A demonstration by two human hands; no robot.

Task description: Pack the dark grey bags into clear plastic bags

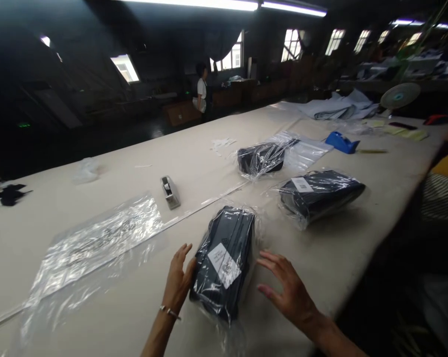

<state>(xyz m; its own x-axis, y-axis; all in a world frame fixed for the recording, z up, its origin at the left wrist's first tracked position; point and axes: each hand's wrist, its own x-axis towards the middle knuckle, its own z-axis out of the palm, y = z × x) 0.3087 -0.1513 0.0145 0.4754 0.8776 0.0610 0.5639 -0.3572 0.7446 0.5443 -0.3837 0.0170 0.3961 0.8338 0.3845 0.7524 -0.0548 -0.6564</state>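
While on table [328,258], package [224,263] between hands [177,282] [289,290]

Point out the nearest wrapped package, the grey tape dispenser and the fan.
Nearest wrapped package [233,248]: head view, on its dark upper face.
Grey tape dispenser [171,195]: head view, near the middle of its body.
Fan [400,95]: head view, on its round head.

A dark pack in clear plastic [223,262] lies on the pale table [127,317]. The left hand [178,280] is at one side, the right hand [289,292] near the other. Two more wrapped packs [322,196] and a tape dispenser [170,192] sit farther back.
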